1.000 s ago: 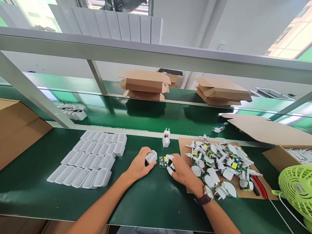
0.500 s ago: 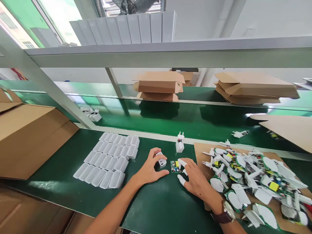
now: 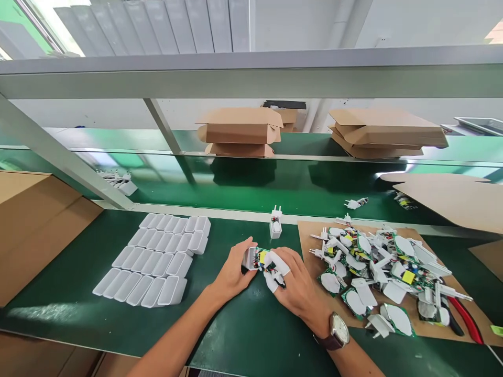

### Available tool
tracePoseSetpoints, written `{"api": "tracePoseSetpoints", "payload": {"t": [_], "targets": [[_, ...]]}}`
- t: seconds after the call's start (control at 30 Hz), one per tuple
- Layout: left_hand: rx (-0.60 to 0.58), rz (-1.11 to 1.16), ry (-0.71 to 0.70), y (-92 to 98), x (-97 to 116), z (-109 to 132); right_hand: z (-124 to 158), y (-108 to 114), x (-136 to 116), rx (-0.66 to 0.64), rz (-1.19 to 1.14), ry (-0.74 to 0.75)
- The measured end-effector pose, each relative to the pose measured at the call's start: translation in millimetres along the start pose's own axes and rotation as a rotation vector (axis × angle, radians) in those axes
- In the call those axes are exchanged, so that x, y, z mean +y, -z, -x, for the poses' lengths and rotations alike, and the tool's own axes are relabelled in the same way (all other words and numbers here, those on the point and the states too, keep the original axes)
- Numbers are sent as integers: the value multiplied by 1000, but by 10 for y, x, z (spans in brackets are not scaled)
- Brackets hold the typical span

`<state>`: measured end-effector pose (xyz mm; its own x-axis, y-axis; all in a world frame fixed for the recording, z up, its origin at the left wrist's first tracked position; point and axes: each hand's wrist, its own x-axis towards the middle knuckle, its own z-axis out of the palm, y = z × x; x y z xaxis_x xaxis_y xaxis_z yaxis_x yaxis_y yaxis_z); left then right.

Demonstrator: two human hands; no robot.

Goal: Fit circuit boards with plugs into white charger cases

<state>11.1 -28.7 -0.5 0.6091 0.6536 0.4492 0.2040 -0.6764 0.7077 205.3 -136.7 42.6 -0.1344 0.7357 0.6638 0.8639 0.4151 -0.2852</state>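
Observation:
My left hand (image 3: 232, 268) is closed around a small white charger housing (image 3: 250, 258), tilted with its opening facing right. In my right hand (image 3: 294, 276), white finger covers on the fingertips, is a charger circuit board (image 3: 261, 256) with a yellow part. The board's left end meets the housing's opening; how far inside it sits I cannot tell. My right fingers hide the board's right end. Just beyond both hands stands a white charger (image 3: 275, 225) with two plug pins pointing up.
Rows of open white housings (image 3: 151, 267) lie to the left. On the right, a cardboard sheet (image 3: 308, 241) bears a heap of boards with white parts (image 3: 377, 262), near red-handled pliers (image 3: 466, 317). A large carton (image 3: 43, 230) stands far left; a frame bar (image 3: 251, 78) crosses above.
My left hand has turned the housing sideways. My right hand has lifted the circuit board off the table and brought it left against the housing's opening. The view has shifted right.

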Motion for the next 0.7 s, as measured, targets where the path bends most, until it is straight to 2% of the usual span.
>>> {"api": "tracePoseSetpoints", "payload": {"t": [0.2,0.7], "targets": [[7,-70,-98,13,30,-18,21,-17,-21,-61,78,25],[-68,-117,-102,26,6,-19,-73,25,-74,-157,164,38]]}}
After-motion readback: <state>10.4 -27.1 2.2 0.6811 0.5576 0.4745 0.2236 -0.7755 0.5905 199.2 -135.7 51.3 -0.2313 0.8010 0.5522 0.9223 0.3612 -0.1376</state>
